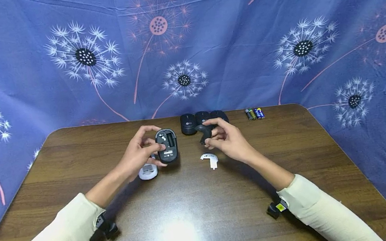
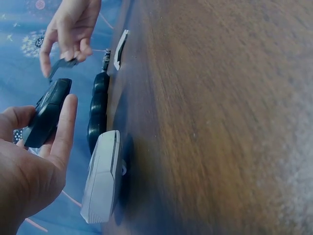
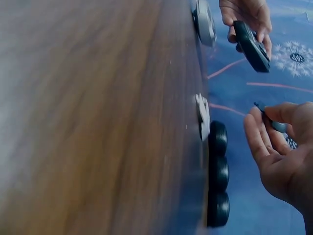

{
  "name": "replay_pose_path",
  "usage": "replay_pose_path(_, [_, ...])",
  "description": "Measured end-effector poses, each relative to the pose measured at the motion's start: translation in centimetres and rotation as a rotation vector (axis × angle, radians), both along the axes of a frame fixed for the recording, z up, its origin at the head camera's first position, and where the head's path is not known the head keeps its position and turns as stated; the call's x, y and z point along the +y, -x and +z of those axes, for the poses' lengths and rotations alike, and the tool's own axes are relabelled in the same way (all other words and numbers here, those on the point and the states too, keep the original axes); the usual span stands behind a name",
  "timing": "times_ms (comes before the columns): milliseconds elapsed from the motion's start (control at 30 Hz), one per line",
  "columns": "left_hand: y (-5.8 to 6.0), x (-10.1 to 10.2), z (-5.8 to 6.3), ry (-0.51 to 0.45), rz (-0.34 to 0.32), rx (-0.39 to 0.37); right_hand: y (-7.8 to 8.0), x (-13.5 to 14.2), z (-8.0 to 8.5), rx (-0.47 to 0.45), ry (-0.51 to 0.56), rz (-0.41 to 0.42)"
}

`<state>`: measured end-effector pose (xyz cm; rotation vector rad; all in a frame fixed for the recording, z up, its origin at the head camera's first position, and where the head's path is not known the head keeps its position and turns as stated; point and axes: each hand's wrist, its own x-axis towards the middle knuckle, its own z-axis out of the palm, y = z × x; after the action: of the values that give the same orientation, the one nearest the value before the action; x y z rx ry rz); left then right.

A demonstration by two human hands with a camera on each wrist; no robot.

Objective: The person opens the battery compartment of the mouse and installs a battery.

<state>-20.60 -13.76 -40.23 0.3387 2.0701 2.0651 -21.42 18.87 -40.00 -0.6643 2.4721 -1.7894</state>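
My left hand [image 1: 140, 152] grips a black computer mouse [image 1: 168, 153] above the table, thumb on its underside. That underside faces the head camera, and its battery compartment shows uncovered. To the right, my right hand [image 1: 231, 142] pinches a small curved black battery cover [image 1: 205, 134] between thumb and fingers, apart from the mouse. Behind and below the left hand, a white mouse [image 1: 148, 173] lies upside down on the table, partly hidden by that hand in the head view. Between the hands, nearer the body, lies a white battery cover [image 1: 211, 158].
Three black mice [image 1: 188, 123] stand side by side at the back of the wooden table [image 1: 120, 237]. Several batteries [image 1: 255, 114] lie in a row at the back right. A blue flowered cloth [image 1: 227, 49] hangs behind the table.
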Motion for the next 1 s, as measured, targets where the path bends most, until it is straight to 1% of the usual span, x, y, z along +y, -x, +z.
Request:
replay_pose_path(200, [0.0, -0.2, 0.0, 0.009, 0.005, 0.003, -0.7, 2.7, 0.0, -0.045, -0.123, 0.031])
replay_pose_path(400, [-0.2, -0.3, 0.0, 0.009, 0.002, -0.006, -0.9, 4.6, -0.3, -0.086, -0.187, 0.024])
replay_pose_path(567, [-0.3, -0.3, -0.2, 0.002, 0.007, -0.018, -1.0, 5.8, -0.7, -0.147, -0.240, 0.041])
replay_pose_path(767, [-0.3, -0.2, -0.4, -0.008, 0.011, -0.039, -1.1, 7.1, -0.8, -0.213, -0.280, 0.084])
replay_pose_path(1000, [-0.4, -0.1, -0.5, -0.025, 0.007, -0.038, -1.2, 7.9, -0.7, -0.276, -0.273, 0.105])
